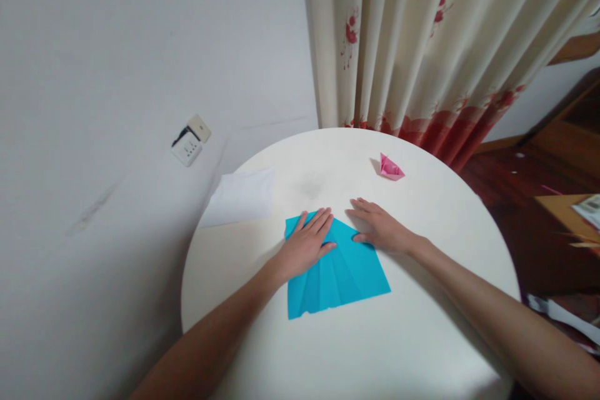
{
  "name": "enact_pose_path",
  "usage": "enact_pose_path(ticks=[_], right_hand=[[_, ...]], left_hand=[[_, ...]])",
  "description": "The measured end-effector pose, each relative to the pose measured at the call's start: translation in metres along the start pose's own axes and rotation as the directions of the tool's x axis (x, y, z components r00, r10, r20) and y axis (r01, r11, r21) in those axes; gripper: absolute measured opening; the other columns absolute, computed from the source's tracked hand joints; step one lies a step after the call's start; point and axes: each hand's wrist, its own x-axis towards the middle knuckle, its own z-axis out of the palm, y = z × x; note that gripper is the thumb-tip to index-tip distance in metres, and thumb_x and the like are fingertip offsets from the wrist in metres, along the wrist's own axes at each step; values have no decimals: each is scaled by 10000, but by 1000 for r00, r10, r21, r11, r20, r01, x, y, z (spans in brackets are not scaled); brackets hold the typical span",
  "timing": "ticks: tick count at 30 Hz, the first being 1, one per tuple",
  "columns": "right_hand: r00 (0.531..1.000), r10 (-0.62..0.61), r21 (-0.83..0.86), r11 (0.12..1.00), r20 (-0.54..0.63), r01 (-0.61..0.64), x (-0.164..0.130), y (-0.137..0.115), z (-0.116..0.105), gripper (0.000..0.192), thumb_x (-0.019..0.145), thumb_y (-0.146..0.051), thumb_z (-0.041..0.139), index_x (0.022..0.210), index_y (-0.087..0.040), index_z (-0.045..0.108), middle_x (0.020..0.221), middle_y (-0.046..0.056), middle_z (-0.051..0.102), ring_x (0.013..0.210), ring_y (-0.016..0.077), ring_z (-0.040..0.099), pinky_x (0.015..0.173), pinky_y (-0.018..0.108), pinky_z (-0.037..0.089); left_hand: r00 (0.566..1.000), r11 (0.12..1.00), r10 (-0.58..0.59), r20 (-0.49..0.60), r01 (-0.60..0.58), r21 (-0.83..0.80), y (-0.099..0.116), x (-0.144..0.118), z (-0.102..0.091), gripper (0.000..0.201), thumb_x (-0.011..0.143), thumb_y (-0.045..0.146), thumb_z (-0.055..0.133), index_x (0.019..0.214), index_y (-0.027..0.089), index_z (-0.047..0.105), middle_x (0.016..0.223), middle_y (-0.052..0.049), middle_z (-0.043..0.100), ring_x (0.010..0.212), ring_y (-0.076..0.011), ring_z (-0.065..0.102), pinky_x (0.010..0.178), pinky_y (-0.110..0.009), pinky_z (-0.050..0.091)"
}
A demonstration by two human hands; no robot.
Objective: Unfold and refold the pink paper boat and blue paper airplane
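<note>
While both hands lie flat with fingers spread and grip nothing, the left hand [307, 244] presses down on the upper left part of a blue paper sheet [337, 275], and the right hand [379, 228] rests palm down at the sheet's upper right edge, its thumb touching the paper and its fingers on the bare round white table [422, 337]. The sheet lies near the middle of the table, just in front of the person. It shows several faint crease lines fanning toward its near edge, and its top corner looks folded under the hands, so the folding seems to be at an early stage: the paper is still mostly a flat sheet with no finished form. A small pink folded paper boat [390, 167] stands well apart, toward the far edge by the curtain [422, 44]. A white sheet [241, 197] lies at the far left rim.
</note>
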Motion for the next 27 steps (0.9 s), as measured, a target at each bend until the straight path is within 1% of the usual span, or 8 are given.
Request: enact_pose_path(ticks=[4, 11, 14, 16, 18, 22, 25, 27], right_hand=[[1000, -9, -18, 1000, -9, 9, 0, 0, 0, 752, 835, -472, 736, 1475, -169, 485, 1590, 201, 344, 1484, 380, 282, 1184, 572, 276], [1000, -15, -13, 1000, -14, 15, -2, -10, -3, 722, 847, -347, 742, 1493, -188, 460, 1583, 195, 364, 1480, 369, 295, 1177, 597, 268], [994, -111, -43, 993, -17, 110, -4, -23, -3, 591, 885, -222, 679, 1453, -232, 516, 1598, 157, 353, 1499, 344, 257, 1178, 612, 249], [981, -193, -103, 977, -27, 189, -5, -34, -1, 442, 901, -157, 631, 1334, -245, 630, 1613, 118, 335, 1511, 332, 227, 1191, 619, 207], [963, -265, -166, 953, -41, 255, -4, -44, 3, 332, 921, -128, 586, 1219, -224, 698, 1606, 111, 353, 1499, 314, 271, 1209, 600, 180], [934, -353, -214, 918, -58, 333, -2, -59, 12, 302, 935, -112, 552, 1197, -156, 695, 1484, 156, 520, 1423, 275, 426, 1211, 521, 278], [937, -339, -223, 923, -82, 314, -3, -65, 19, 334, 942, -100, 519, 1243, -86, 663, 1404, 196, 584, 1336, 273, 532, 1163, 458, 396], [946, -312, -231, 930, -89, 285, -4, -66, 22, 362, 935, -86, 512, 1271, -51, 642, 1398, 221, 582, 1326, 282, 543, 1141, 438, 432]], left_hand=[[999, 1000, 16, 28, -16, 10, 1, 0, -3, 641, 1049, 528, 242, 1585, 177, 223, 1670, -76, 138, 1552, -217, 92, 1253, -496, 103], [1000, 1000, -13, 22, 12, 25, 2, -3, -3, 603, 1055, 516, 225, 1598, 256, 186, 1677, -46, 69, 1554, -245, 53, 1243, -538, 90], [1000, 999, -9, 17, 8, 36, 2, -4, -2, 609, 1055, 515, 219, 1599, 244, 180, 1676, -47, 88, 1553, -241, 58, 1244, -532, 97], [1000, 999, -9, 16, 9, 47, 2, -3, -1, 620, 1054, 514, 220, 1597, 215, 191, 1672, -55, 116, 1553, -239, 63, 1246, -531, 103], [1000, 998, -10, 11, 9, 60, 3, -3, 0, 622, 1054, 511, 228, 1586, 190, 229, 1669, -64, 136, 1553, -239, 69, 1247, -530, 110], [1000, 997, -16, 4, 16, 71, 2, -2, 1, 609, 1056, 485, 246, 1579, 174, 248, 1667, -71, 149, 1551, -230, 90, 1247, -514, 131], [999, 997, -29, -16, 30, 67, 1, -3, 4, 626, 1054, 476, 251, 1592, 161, 196, 1664, -79, 169, 1550, -222, 104, 1247, -499, 136], [999, 997, -30, -34, 33, 65, -1, -3, 6, 637, 1051, 486, 255, 1595, 161, 186, 1663, -87, 177, 1549, -225, 114, 1246, -497, 136]])
